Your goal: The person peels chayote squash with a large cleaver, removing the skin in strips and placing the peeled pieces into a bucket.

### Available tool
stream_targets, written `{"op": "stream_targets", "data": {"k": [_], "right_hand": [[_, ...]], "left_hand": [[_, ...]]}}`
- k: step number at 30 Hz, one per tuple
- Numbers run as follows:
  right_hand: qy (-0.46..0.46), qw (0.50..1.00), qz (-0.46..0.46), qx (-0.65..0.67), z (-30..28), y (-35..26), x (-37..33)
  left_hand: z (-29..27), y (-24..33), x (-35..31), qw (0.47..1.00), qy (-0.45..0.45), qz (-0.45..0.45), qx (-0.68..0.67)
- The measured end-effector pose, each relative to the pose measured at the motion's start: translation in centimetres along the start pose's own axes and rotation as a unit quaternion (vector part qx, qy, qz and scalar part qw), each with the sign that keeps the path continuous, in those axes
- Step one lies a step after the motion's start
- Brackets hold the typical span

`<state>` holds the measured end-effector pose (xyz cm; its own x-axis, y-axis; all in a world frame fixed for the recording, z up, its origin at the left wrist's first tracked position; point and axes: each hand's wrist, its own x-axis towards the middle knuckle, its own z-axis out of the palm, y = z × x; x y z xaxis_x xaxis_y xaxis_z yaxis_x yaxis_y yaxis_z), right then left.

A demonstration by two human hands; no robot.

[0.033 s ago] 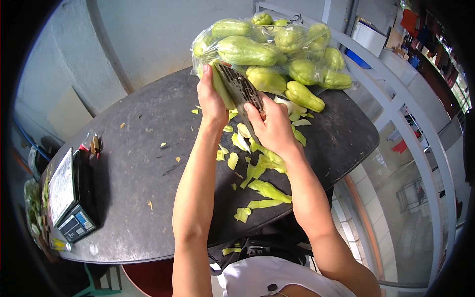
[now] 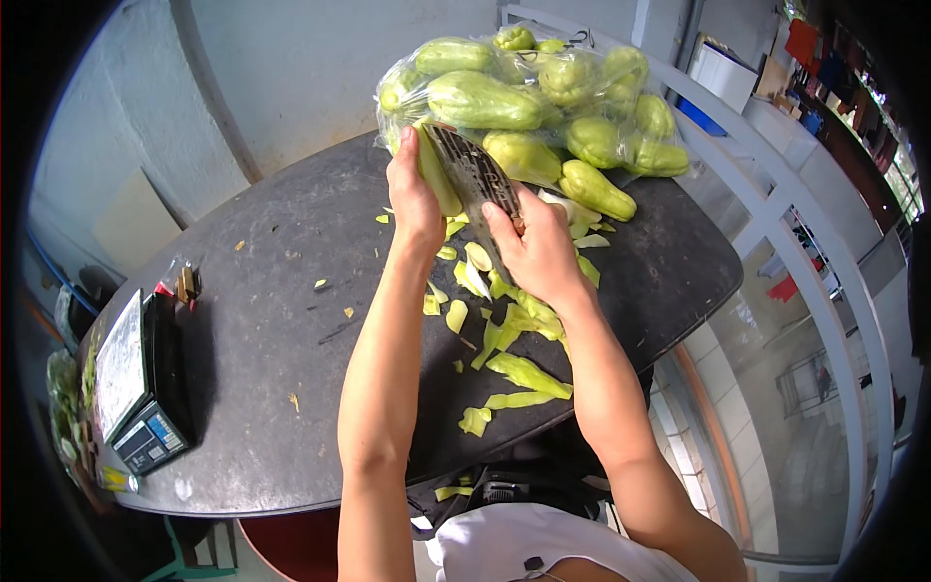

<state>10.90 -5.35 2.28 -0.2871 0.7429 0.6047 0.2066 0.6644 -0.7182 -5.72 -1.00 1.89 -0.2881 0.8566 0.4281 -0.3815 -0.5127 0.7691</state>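
Note:
My left hand [image 2: 416, 199] is closed around a pale green chayote [image 2: 438, 179], held upright above the dark table. In my right hand [image 2: 533, 233] is a knife with a broad, dark, stained blade [image 2: 470, 170]; its handle is mostly hidden by my fingers. The blade's flat side faces up along the right side of the chayote, and whether its edge touches the flesh is hidden. Green peelings [image 2: 524, 373] lie scattered on the table below and beside my right forearm. Just beyond my hands, a clear plastic bag [image 2: 529, 58] is full of whole chayotes, with a loose chayote [image 2: 597, 190] at its front.
The rounded black table [image 2: 262, 339] carries a weighing scale [image 2: 145, 388] at its left end, with small wrapped items [image 2: 184, 281] behind it. A grey metal railing [image 2: 776, 204] curves along the right. A pale wall [image 2: 281, 78] stands behind the table.

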Motion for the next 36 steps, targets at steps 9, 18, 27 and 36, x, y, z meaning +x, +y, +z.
{"op": "stream_targets", "data": {"k": [9,18,27,36], "right_hand": [[0.003,0.998,0.051,0.022,-1.3,2.2,0.2],[0.085,0.986,0.115,0.089,-2.3,4.2,0.9],[0.152,0.97,0.131,0.134,-4.4,4.8,1.4],[-0.035,0.968,0.178,0.175,-4.7,1.2,0.7]], "left_hand": [[-0.2,1.6,-1.0,0.992,-0.043,-0.118,-0.017],[-3.6,1.0,-0.7,0.968,0.099,-0.211,-0.089],[-7.9,13.8,-10.2,0.942,0.075,-0.327,0.027],[-14.8,24.8,-35.9,0.948,0.015,-0.315,0.049]]}}
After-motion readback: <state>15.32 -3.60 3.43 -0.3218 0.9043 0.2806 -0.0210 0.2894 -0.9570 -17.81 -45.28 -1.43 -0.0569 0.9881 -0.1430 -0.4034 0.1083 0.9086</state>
